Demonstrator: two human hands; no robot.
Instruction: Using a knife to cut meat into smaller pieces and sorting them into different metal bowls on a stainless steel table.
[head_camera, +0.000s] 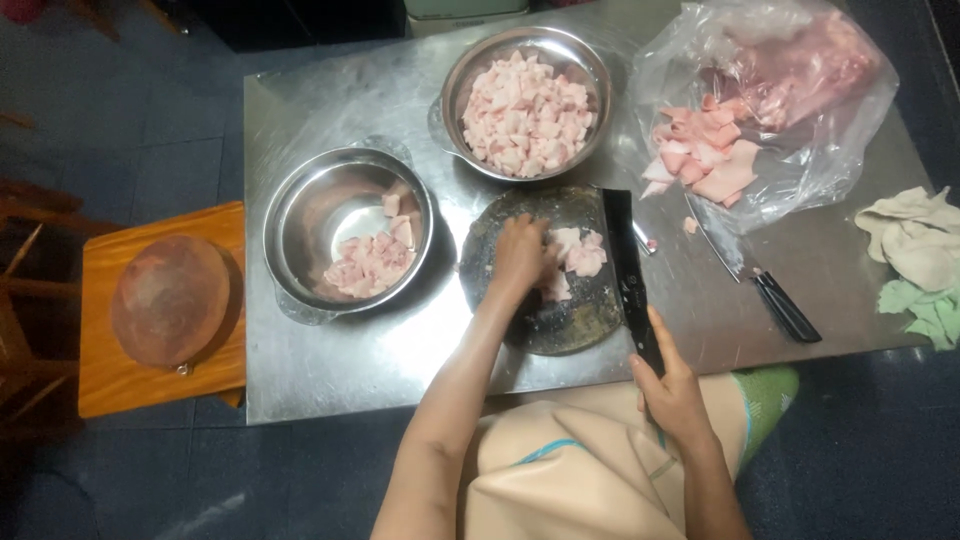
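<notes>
A round dark cutting board (560, 325) lies on a steel table (350, 360) in front of me. Cut pale pink meat pieces (580, 252) sit on its far half. My left hand (517, 255) rests on the board, fingers closed over some of the pieces. My right hand (672, 392) grips the black handle of a cleaver (622, 260), whose dark blade lies along the board's right edge. A steel bowl (290, 210) to the left holds a few meat cubes. A fuller steel bowl (590, 60) stands behind the board.
A clear plastic bag (850, 130) with larger meat slabs lies at the back right. A black-handled knife (775, 295) rests right of the board. Crumpled cloths (915, 240) sit at the right edge. A wooden stool (110, 385) with a round brown block stands left of the table.
</notes>
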